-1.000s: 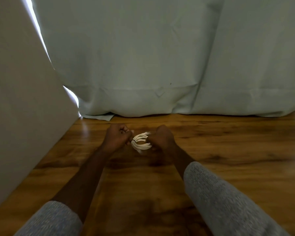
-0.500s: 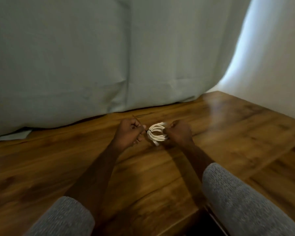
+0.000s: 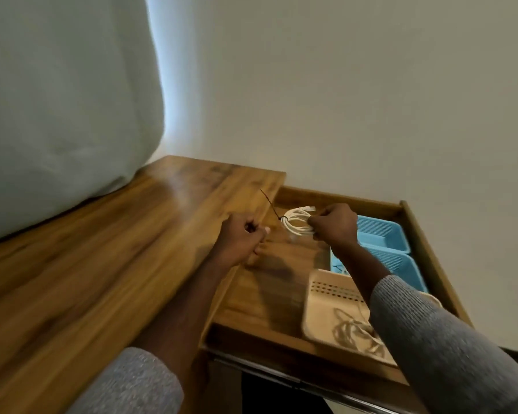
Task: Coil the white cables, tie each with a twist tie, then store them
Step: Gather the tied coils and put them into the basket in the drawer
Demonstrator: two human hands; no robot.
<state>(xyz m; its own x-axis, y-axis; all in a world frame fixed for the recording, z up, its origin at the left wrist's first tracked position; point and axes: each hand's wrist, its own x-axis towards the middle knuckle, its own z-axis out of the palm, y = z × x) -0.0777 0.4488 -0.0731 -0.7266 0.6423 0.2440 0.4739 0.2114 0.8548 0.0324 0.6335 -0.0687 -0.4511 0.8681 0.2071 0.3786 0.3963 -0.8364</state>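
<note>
Our right hand (image 3: 334, 224) is gripping the coiled white cable (image 3: 296, 224) over the open drawer (image 3: 260, 300); its twist tie (image 3: 271, 206) is sticking up. Our left hand (image 3: 241, 239) is curling its fingers, perhaps pinching something dark.

A small coil of white cable (image 3: 296, 224) is gripped at its right side by the right hand (image 3: 334, 225), its loops fanning out leftward from the curled fingers over the open wooden drawer (image 3: 263, 306). A connector end shows at the top of the coil. A thin dark twist tie (image 3: 271, 206) circles the coil's left edge, one end sticking up and left, just right of the left hand (image 3: 241, 240).
</note>
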